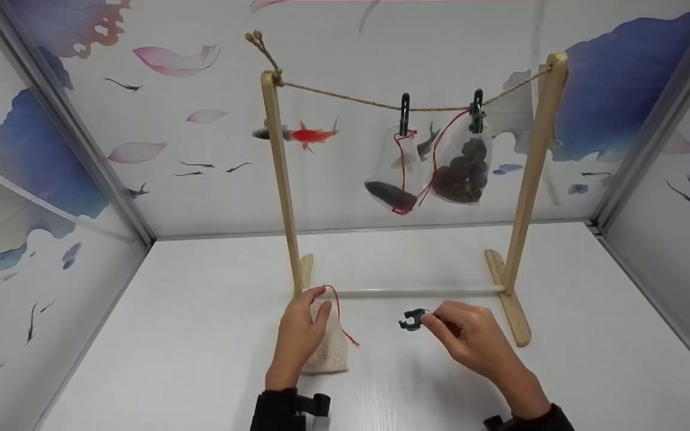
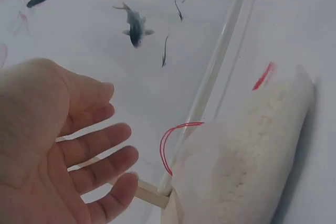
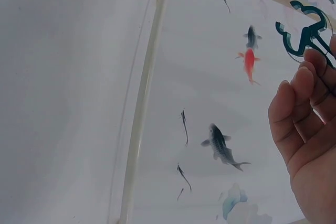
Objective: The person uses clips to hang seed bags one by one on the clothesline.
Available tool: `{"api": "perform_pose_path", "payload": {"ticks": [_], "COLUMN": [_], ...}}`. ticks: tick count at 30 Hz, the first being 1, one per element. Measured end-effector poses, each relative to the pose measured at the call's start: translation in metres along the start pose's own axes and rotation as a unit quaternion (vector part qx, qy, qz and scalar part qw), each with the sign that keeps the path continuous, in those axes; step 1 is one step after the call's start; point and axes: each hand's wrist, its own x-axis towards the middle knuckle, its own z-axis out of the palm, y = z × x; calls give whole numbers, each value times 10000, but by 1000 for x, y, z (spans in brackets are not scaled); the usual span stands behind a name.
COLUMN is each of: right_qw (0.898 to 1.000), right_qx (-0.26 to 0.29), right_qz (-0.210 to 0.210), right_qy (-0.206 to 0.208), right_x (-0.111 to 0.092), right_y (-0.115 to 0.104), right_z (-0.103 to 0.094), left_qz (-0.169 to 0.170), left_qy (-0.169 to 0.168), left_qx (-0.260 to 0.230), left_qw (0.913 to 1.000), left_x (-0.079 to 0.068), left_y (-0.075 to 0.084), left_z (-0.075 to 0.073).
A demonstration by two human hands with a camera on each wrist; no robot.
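Observation:
My right hand (image 1: 471,335) pinches a dark green plastic clothespin (image 1: 414,319) by its handle end, its curved jaws spread and pointing left. In the right wrist view the clothespin (image 3: 306,30) shows above the fingertips. My left hand (image 1: 303,332) is beside a white mesh drawstring bag (image 1: 328,356) full of pale grains. The left wrist view shows its fingers loosely bent with nothing between them, apart from the bag (image 2: 241,156). A red drawstring (image 1: 345,326) trails from the bag's top to the right.
A wooden rack (image 1: 527,179) with a twine line (image 1: 345,96) stands behind the hands. From the twine, dark clothespins (image 1: 405,114) hold two sheer bags, one with a long dark object (image 1: 390,194), one with round brown things (image 1: 462,173). Printed walls surround the white table (image 1: 201,335).

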Motion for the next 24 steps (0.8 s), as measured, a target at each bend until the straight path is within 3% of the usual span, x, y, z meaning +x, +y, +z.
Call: {"api": "perform_pose_path", "payload": {"ticks": [9, 15, 24], "right_qw": [10000, 9999, 9999], "right_qx": [30, 63, 60], "right_qz": [50, -111, 9], "right_qy": [-76, -10, -142], "right_x": [-1, -1, -1], "right_y": [1, 1, 0], "right_z": [1, 1, 0], "left_qz": [-881, -813, -820], "left_qy": [-212, -283, -693], "left_qx": [393, 675, 884], "left_qw": [9951, 9940, 9903], "left_x": [-3, -4, -6], "left_y": [-17, -20, -20], "left_z": [4, 6, 8]}}
